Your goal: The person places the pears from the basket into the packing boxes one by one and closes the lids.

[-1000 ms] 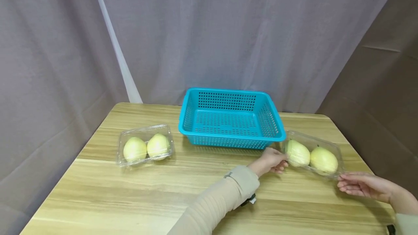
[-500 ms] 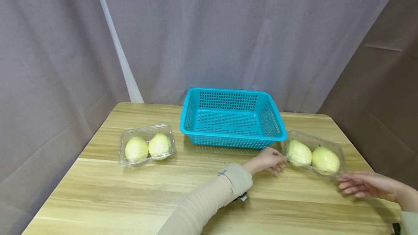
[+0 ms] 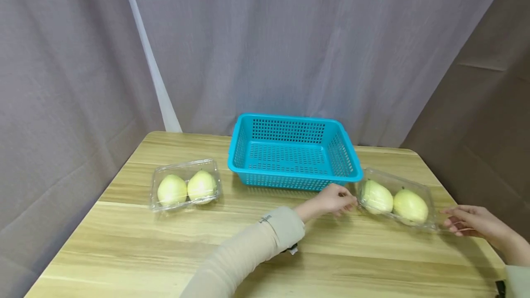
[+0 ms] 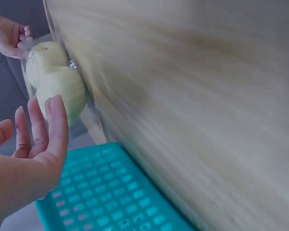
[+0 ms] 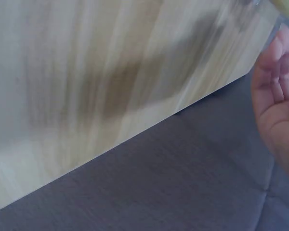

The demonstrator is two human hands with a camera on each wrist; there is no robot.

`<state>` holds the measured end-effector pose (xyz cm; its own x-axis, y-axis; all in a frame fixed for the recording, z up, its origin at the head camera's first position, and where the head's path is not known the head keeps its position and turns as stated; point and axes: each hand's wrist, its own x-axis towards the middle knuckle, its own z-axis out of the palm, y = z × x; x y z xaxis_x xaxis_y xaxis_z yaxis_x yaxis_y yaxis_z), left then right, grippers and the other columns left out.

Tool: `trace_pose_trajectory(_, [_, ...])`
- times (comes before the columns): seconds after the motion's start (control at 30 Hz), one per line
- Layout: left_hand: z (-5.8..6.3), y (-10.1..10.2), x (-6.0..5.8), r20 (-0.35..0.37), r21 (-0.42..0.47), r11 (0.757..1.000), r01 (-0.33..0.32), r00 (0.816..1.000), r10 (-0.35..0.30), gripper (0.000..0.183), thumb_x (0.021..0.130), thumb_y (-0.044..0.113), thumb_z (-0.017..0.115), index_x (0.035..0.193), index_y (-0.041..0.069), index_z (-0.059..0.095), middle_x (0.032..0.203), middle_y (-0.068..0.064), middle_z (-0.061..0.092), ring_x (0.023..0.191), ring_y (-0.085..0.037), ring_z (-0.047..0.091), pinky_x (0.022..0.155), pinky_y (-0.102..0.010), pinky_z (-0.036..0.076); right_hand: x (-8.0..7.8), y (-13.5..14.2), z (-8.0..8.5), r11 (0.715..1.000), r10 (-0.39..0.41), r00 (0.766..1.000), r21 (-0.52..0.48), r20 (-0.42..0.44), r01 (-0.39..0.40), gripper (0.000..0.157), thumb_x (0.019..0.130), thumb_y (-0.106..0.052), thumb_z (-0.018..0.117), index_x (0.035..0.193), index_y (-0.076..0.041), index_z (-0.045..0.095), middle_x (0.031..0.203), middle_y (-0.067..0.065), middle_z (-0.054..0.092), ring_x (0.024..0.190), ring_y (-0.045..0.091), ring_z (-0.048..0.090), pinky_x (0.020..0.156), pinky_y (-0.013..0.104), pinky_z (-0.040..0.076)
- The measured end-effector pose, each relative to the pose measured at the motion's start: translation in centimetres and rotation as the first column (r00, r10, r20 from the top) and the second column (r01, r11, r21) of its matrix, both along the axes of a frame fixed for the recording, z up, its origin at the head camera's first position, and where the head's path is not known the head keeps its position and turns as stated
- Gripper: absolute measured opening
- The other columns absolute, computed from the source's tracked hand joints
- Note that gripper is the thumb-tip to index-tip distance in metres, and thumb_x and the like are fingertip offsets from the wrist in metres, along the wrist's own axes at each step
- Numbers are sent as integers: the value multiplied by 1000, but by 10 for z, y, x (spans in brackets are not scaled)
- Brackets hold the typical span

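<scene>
A clear plastic box with two pale yellow-green pears [image 3: 410, 205] lies at the right of the wooden table, beside the basket's front right corner. To the left of this clear box [image 3: 428, 192], my left hand [image 3: 331, 200] hovers with relaxed fingers. The left wrist view shows the same hand [image 4: 31, 149] with its fingers spread and holding nothing, in front of the pears [image 4: 60, 82]. My right hand [image 3: 476, 224] is by the box's right end, fingers loosely bent. In the right wrist view that hand [image 5: 282, 96] is cut off by the edge; nothing shows in its grip.
A blue-green plastic basket [image 3: 296, 176] with perforated walls stands at the back middle of the table [image 3: 165, 252]. Another clear box [image 3: 184, 168] with two pears [image 3: 171, 190] lies at the left. Grey curtains [image 3: 290, 40] hang behind the table.
My left hand has drawn back leftward from the box's left end. My right hand has shifted right, away from its other end. The box of pears stays almost where it was.
</scene>
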<state>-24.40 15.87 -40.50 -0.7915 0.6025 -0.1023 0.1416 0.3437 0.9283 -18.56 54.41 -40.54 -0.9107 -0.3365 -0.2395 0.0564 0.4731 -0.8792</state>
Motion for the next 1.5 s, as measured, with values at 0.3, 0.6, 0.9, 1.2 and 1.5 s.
trace_pose_trajectory(0.3, [11,-40,-8,-162,68,989,135,979,-122,24,95,15,55,107,-3,65,96,-22,69,73,-16,64,64,-25,57,-24,-6,0,949,-270,922,89,-277,304,27,102,-24,40,98,-39,63,81,-24,65,71,0,64,61,22,55])
trace_pose_trajectory(0.6, [53,-94,-18,-410,71,992,100,910,-62,22,94,10,55,114,4,63,100,-14,67,75,-12,62,66,-15,48,-32,-62,33,925,-366,852,-41,-375,379,28,99,-19,46,91,-42,60,78,-24,63,68,-4,61,58,14,52])
trace_pose_trajectory(0.9, [76,-150,-21,-512,16,1000,-7,859,14,19,96,17,54,110,11,65,104,-7,67,87,-20,62,72,-21,50,-46,-83,53,944,-306,853,-22,-422,328,29,99,-14,44,94,-40,56,79,-24,62,69,-4,61,58,15,52])
trace_pose_trajectory(1.2, [88,-200,-26,-579,40,989,-145,803,141,19,94,12,56,111,7,64,100,-11,68,83,-23,64,70,-26,52,-52,-99,63,944,-314,823,-64,-474,323,32,98,-9,44,91,-38,57,77,-22,63,66,-3,61,57,13,51])
trace_pose_trajectory(1.5, [90,-251,-32,-696,-13,947,-320,683,221,30,92,15,61,120,6,60,110,-14,64,101,-28,60,74,-37,53,-59,-119,76,884,-220,747,196,-627,425,31,100,-19,40,118,4,52,77,-37,49,66,-16,52,56,11,49])
